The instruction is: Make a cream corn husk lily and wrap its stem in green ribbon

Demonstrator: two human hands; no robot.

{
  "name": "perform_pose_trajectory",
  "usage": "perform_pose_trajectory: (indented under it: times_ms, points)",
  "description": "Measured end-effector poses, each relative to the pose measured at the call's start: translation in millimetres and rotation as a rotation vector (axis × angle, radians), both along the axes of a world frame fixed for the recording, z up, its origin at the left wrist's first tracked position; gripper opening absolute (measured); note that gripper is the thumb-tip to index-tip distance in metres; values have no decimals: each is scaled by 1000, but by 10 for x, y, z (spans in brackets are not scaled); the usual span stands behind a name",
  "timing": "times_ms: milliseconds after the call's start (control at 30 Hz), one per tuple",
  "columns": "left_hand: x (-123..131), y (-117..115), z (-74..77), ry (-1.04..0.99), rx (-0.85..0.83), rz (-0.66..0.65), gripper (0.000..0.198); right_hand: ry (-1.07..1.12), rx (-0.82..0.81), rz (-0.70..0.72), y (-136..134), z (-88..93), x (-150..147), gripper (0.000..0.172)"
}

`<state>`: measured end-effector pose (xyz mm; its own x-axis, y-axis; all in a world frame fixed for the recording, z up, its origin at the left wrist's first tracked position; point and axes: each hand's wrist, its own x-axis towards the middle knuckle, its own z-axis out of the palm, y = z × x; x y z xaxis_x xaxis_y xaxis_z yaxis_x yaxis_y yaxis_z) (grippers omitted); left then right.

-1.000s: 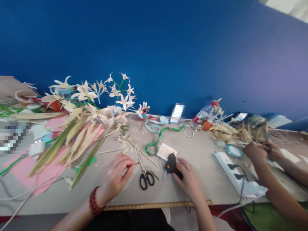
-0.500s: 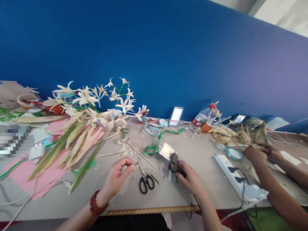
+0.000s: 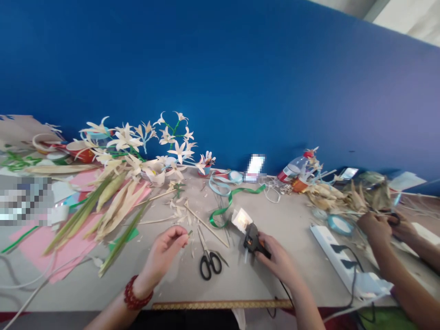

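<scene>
My right hand (image 3: 280,261) grips a black and orange glue gun (image 3: 252,238), nozzle pointing down toward the table. A white card (image 3: 241,219) lies just beyond the gun. My left hand (image 3: 165,250), with a red bead bracelet at the wrist, is closed in a pinch on a thin small piece I cannot make out. Black-handled scissors (image 3: 208,256) lie on the table between my two hands. Thin wooden sticks (image 3: 206,224) lie just past the scissors.
Cream husk flowers (image 3: 137,142) and long husk leaves (image 3: 110,206) on pink paper fill the left. Green ribbon (image 3: 230,201), tape rolls and a bottle (image 3: 292,167) sit at the back. Another person's hands (image 3: 381,227) work at right beside a white power strip (image 3: 343,263). A ruler (image 3: 220,305) edges the table.
My right hand lifted the glue gun off the table and tilted its nozzle downward. My left hand rose slightly, still pinched. The view shifted a little.
</scene>
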<state>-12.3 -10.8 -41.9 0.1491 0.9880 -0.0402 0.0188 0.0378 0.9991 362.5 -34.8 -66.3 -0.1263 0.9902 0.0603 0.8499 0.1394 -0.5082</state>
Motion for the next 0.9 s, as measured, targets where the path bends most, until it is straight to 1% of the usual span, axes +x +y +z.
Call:
perform_pose_trajectory:
  times_ms: [67, 133, 200, 267, 333, 433, 500, 600, 700, 767, 800, 867, 900]
  points:
    - [25, 18, 63, 58, 35, -21, 19, 10, -5, 5, -21, -18, 33, 31]
    - [119, 85, 172, 135, 104, -88, 17, 3, -18, 9, -31, -29, 48, 37]
    - [308, 206, 285, 228, 234, -188, 19, -9, -39, 11, -28, -31, 47, 42]
    - [584, 365, 342, 323, 385, -314, 16, -12, -54, 3, -19, -23, 27, 45]
    - [902, 525, 309, 440, 531, -432, 17, -8, -64, -9, -7, -7, -8, 46]
    - [1310, 692, 126, 470, 582, -512, 16, -1, -58, -11, -1, 37, -66, 44]
    - [1475, 738, -21, 477, 583, -526, 17, 19, -39, 6, -16, 75, -65, 40]
    - [1570, 750, -190, 458, 559, -536, 17, 90, -11, -21, -90, 112, 61, 31]
    - [1574, 762, -249, 412, 506, -533, 16, 277, 76, -177, -224, 122, 281, 31]
    - [1560, 784, -223, 367, 457, -517, 16, 490, 178, -293, -320, 144, 365, 37]
    - [1546, 797, -193, 339, 429, -504, 16, 601, 221, -336, -362, 167, 363, 38]
    - [1487, 810, -106, 271, 368, -467, 13, 796, 272, -380, -422, 237, 253, 38]
    - [1438, 807, -53, 231, 334, -440, 11, 879, 266, -368, -438, 279, 154, 39]
